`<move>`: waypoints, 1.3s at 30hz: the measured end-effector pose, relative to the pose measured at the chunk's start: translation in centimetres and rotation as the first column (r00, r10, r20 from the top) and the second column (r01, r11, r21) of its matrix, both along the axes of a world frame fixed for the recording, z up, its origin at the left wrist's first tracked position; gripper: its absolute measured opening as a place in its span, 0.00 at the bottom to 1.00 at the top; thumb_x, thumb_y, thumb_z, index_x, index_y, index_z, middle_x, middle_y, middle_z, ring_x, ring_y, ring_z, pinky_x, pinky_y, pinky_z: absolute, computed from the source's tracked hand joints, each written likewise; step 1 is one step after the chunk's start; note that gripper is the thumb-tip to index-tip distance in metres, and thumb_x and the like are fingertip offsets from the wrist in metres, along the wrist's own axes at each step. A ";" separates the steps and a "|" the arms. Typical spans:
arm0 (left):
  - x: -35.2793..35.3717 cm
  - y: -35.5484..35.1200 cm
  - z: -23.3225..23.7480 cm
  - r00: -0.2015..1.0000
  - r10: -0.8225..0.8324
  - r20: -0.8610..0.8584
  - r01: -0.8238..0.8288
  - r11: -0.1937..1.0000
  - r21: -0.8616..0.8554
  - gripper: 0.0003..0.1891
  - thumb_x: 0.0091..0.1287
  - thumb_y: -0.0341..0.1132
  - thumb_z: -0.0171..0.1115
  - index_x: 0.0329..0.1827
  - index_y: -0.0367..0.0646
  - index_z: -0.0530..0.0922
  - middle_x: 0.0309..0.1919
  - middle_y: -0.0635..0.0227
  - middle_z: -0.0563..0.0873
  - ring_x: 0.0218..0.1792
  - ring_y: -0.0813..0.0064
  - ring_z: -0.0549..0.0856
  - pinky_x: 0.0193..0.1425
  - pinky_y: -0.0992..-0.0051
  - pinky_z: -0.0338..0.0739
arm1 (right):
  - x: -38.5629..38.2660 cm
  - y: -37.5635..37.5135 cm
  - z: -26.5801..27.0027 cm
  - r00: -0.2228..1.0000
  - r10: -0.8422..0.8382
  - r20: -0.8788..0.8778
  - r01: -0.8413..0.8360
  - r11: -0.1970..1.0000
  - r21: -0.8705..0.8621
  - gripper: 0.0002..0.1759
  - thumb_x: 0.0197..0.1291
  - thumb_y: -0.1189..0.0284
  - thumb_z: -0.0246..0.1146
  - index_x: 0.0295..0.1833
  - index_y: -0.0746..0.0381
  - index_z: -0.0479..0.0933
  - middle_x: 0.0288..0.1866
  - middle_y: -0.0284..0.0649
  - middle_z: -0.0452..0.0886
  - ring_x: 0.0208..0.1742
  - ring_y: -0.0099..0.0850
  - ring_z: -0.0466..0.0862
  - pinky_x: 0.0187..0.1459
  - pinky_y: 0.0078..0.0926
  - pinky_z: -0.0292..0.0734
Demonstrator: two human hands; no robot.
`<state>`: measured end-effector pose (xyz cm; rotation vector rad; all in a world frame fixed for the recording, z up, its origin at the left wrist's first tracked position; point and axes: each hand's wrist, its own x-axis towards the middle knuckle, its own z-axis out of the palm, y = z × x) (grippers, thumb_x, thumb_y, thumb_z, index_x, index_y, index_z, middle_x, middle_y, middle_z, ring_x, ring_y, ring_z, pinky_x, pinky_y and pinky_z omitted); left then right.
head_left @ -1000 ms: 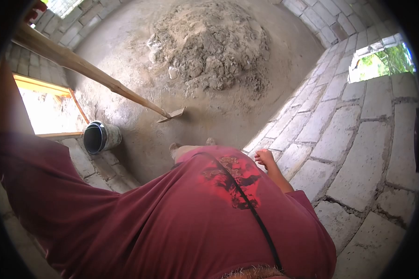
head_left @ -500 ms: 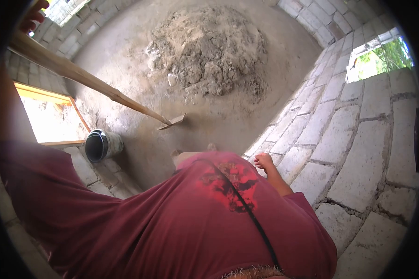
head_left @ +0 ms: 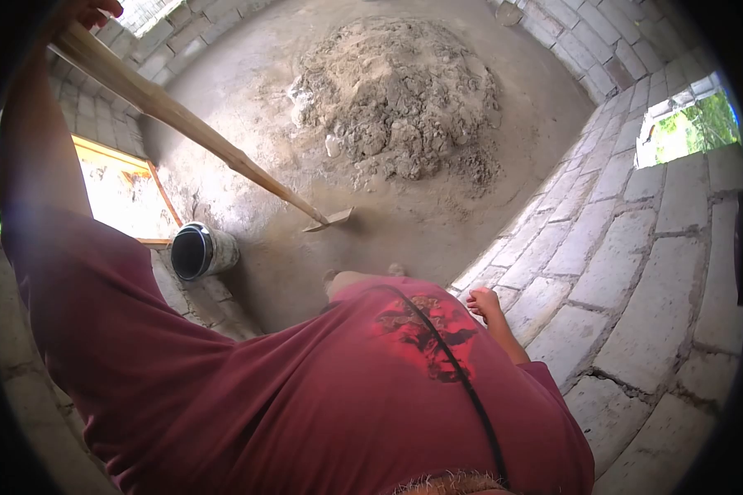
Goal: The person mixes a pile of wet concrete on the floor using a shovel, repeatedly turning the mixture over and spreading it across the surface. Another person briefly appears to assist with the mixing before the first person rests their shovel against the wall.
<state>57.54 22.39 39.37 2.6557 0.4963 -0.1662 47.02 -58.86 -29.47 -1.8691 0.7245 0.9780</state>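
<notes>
At the upper left edge, my left hand point(head_left: 99, 10) is on the upper end of a long wooden-handled hoe point(head_left: 198, 142); its fingers curl by the shaft and part of the hand is cut off. The handle slants down to the blade point(head_left: 330, 220), which rests on the floor just short of a heap of grey mortar mix point(head_left: 400, 99). My right hand point(head_left: 485, 303) hangs beside my body near the block wall, fingers curled in, with nothing visible in it.
A dark bucket point(head_left: 205, 251) stands at the left by a bright opening with an orange frame point(head_left: 117, 154). Block walls point(head_left: 594, 247) enclose the grey floor point(head_left: 264, 272). A window opening point(head_left: 689, 128) is in the right wall.
The whole view has shifted, so the heap, bucket and walls sit farther right and slightly lower. The hoe blade stays in about the same spot on the floor.
</notes>
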 end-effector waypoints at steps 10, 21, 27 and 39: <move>-0.9 5.2 0.0 1.000 -0.016 0.024 0.018 0.997 -0.071 0.21 0.72 0.46 0.66 0.60 0.42 0.82 0.43 0.55 0.91 0.34 0.68 0.90 0.40 0.71 0.85 | -1.9 2.7 1.7 1.000 -0.005 0.030 0.006 0.999 -0.046 0.09 0.70 0.66 0.62 0.44 0.61 0.77 0.35 0.37 0.84 0.29 0.24 0.84 0.23 0.21 0.76; -7.5 12.5 -0.7 0.991 0.075 0.107 -0.066 0.995 -0.080 0.22 0.70 0.52 0.63 0.53 0.43 0.83 0.34 0.57 0.90 0.22 0.74 0.84 0.29 0.75 0.79 | -4.7 9.3 -0.5 0.837 0.535 0.117 -0.522 0.844 -0.123 0.08 0.66 0.70 0.62 0.42 0.63 0.81 0.33 0.40 0.86 0.27 0.31 0.86 0.24 0.28 0.78; -12.5 13.5 -0.6 0.987 0.128 0.100 -0.123 0.991 -0.057 0.21 0.69 0.49 0.65 0.50 0.38 0.84 0.33 0.57 0.90 0.24 0.72 0.86 0.32 0.72 0.82 | -3.8 17.0 1.6 0.964 0.266 -0.023 -0.266 0.964 0.010 0.10 0.71 0.67 0.62 0.41 0.63 0.80 0.32 0.37 0.84 0.27 0.29 0.84 0.23 0.26 0.77; -18.4 19.8 -1.4 0.994 0.107 0.012 -0.106 0.992 -0.069 0.21 0.70 0.47 0.67 0.55 0.38 0.83 0.37 0.60 0.91 0.28 0.72 0.89 0.36 0.71 0.84 | 0.6 27.7 0.1 0.953 0.303 -0.009 -0.303 0.952 0.035 0.09 0.68 0.68 0.65 0.41 0.64 0.81 0.33 0.37 0.85 0.28 0.27 0.84 0.27 0.26 0.78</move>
